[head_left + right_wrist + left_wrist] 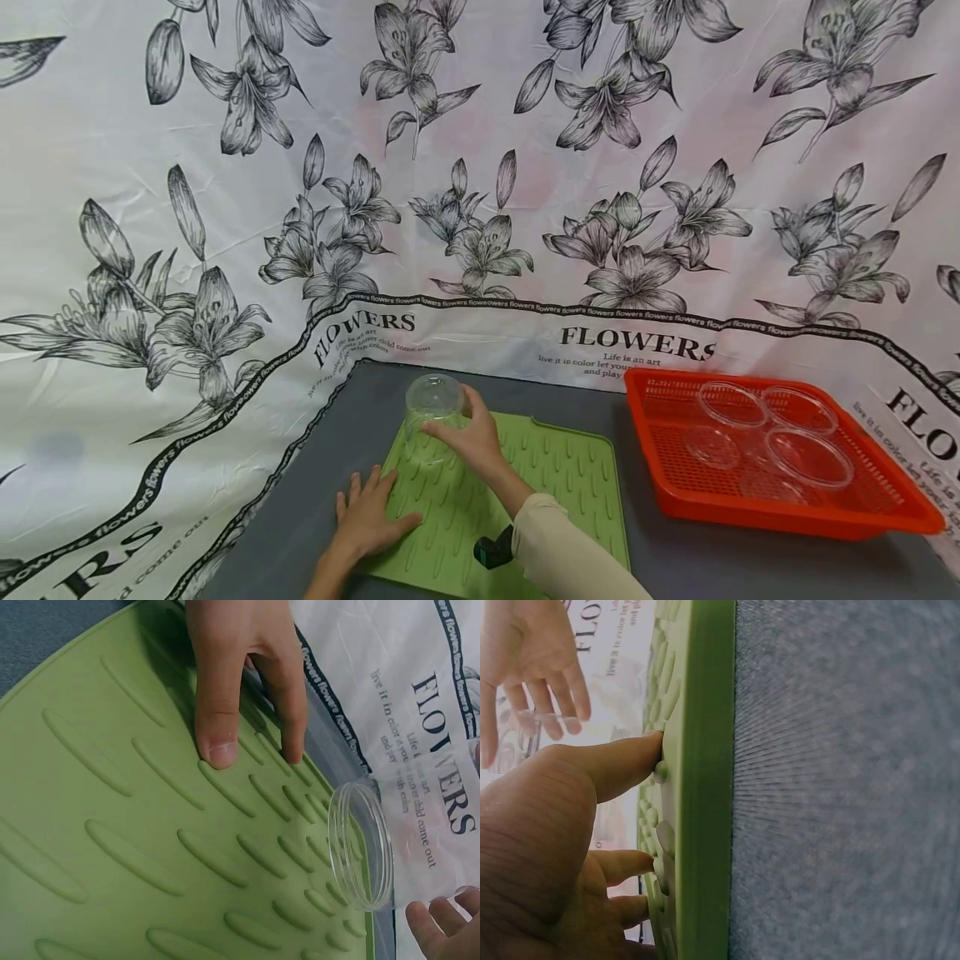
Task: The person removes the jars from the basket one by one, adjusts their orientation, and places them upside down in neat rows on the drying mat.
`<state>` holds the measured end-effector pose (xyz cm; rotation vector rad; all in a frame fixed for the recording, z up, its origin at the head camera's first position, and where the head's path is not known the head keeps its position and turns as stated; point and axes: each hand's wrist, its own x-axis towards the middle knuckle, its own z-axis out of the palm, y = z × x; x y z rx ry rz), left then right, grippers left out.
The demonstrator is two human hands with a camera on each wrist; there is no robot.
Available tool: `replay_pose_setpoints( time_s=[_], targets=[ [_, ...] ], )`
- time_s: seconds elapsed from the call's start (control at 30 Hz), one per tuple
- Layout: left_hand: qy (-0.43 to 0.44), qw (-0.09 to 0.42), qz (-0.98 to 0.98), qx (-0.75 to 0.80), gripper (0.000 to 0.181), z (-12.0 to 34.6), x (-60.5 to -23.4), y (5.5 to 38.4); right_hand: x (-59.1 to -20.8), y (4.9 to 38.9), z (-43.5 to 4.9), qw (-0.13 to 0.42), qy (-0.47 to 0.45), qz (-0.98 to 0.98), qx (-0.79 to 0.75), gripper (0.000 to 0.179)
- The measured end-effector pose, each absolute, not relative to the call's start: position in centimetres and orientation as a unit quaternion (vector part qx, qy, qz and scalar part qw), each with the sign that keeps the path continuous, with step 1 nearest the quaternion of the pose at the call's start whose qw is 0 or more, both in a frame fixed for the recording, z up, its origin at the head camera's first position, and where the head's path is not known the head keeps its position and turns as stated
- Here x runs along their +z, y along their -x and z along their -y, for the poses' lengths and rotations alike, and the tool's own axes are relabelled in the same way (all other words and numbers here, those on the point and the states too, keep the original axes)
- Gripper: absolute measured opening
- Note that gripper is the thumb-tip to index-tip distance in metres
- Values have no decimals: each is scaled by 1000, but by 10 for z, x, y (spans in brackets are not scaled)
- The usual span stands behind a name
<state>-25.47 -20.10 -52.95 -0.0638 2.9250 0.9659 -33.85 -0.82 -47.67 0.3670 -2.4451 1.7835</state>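
Note:
My right hand (474, 433) grips a clear plastic jar (432, 404), thumb on the near side. The jar is mouth down over the far left corner of a green ridged drying mat (558, 483). In the right wrist view its threaded rim (361, 847) faces the mat; whether it touches I cannot tell. My left hand (369, 515) lies at the mat's left edge with fingers spread. Seen from the left wrist, the thumb (626, 765) and other fingertips press on the ridged surface.
To the right stands a red plastic basket (765, 517) with several clear round containers (810, 457) in it. The mat lies on a dark grey table (645, 546). A white flower-printed sheet (480, 275) hangs behind and on both sides.

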Motion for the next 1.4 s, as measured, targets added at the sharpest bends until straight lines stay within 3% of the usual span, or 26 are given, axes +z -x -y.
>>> replay_pose_setpoints(
  time_s=[1.4],
  targets=[
    [29, 34, -949, 313, 91, 201, -529, 257, -477, 348, 20, 9, -126, 809, 574, 98]
  ],
)
